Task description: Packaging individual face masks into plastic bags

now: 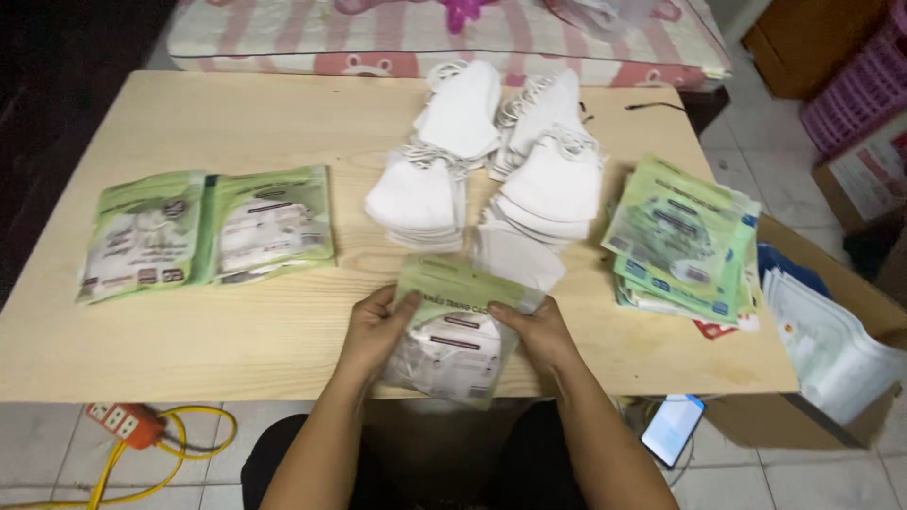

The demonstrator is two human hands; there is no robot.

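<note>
Head view: both hands gripped green mask pouch point(456, 332) at bench point(236, 331) edge.
Left hand point(376, 326), right hand point(540, 331) closed on it; white masks point(510, 170) just beyond could get knocked.

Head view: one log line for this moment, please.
left hand: grips pouch | right hand: grips pouch | pouch: green, at table edge | behind: white masks

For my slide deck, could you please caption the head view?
Both hands, left hand and right hand, hold a green pouch of white masks over a wooden table.
</note>
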